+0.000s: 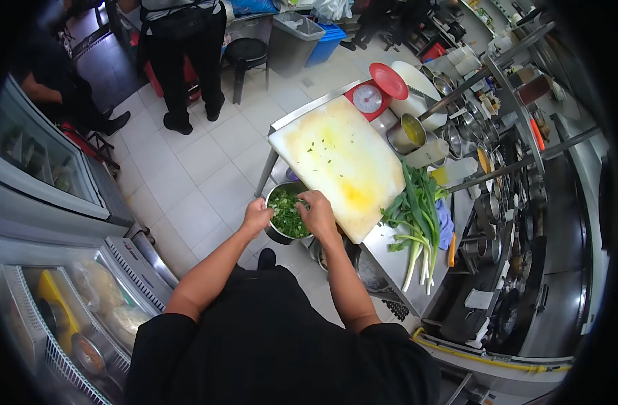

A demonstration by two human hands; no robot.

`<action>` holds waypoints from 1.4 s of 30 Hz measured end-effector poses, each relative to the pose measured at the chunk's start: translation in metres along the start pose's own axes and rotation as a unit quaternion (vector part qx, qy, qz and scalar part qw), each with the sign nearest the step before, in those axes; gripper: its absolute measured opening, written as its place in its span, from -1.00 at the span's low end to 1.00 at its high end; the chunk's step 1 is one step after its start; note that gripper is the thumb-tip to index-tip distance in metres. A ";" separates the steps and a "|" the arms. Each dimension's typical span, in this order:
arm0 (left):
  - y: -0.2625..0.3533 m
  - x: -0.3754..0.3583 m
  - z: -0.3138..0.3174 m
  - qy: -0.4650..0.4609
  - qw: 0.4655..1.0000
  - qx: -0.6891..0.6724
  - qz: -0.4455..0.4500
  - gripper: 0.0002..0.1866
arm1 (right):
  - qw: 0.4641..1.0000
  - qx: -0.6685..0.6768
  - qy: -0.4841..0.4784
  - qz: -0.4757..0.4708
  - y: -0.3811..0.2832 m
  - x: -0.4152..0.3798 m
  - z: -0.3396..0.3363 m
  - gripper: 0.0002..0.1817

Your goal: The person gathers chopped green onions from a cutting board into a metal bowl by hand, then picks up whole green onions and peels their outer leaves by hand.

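A round metal pot (275,233) full of chopped green onions (286,214) is in front of my body, beside the worktable's near left corner. My left hand (257,217) grips its left rim. Over the right side of the pot is my right hand (315,212), its fingers curled down at the chopped greens; what lies between the fingertips is hidden. A white cutting board (342,162) with yellow stains and a few green scraps lies on the table just beyond. Whole leeks or large green onions (420,219) lie along the board's right edge.
A red kitchen scale (369,100), a metal pot with yellow liquid (410,131) and a blue cloth (445,223) are on the steel table (396,263). An open refrigerated compartment (72,317) is at lower left. Two people stand at upper left, near a black stool (247,52).
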State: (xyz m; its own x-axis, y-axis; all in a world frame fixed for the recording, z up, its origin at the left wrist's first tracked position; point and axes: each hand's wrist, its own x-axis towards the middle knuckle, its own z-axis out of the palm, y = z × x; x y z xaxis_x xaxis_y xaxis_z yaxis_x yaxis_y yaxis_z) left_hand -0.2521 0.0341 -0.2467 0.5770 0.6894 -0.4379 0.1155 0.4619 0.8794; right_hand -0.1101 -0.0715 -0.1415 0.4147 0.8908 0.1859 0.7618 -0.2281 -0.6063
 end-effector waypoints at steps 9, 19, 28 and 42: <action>0.017 0.008 -0.006 0.054 0.998 0.026 0.019 -0.86 | 0.993 0.019 0.111 0.022 0.046 0.107 -0.020 -0.83; 0.024 0.017 -0.018 0.067 0.996 0.024 0.057 -0.88 | 0.988 -0.150 0.012 0.042 0.018 0.112 0.020 -0.86; 0.001 0.015 -0.022 0.042 0.974 0.202 0.098 -0.84 | 0.998 -0.060 0.021 -0.026 0.049 0.104 0.004 -0.82; -0.007 0.010 -0.018 0.079 0.993 0.075 0.053 -0.86 | 0.988 -0.134 -0.032 -0.068 0.075 0.112 0.002 -0.90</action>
State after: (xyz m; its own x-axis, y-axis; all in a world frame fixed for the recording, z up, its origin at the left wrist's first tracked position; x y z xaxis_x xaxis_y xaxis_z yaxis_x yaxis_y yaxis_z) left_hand -0.2616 0.0476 -0.2603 0.4597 0.8144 -0.3541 0.1863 0.3014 0.9351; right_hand -0.0077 0.0121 -0.1681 0.2725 0.9418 0.1970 0.9164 -0.1916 -0.3514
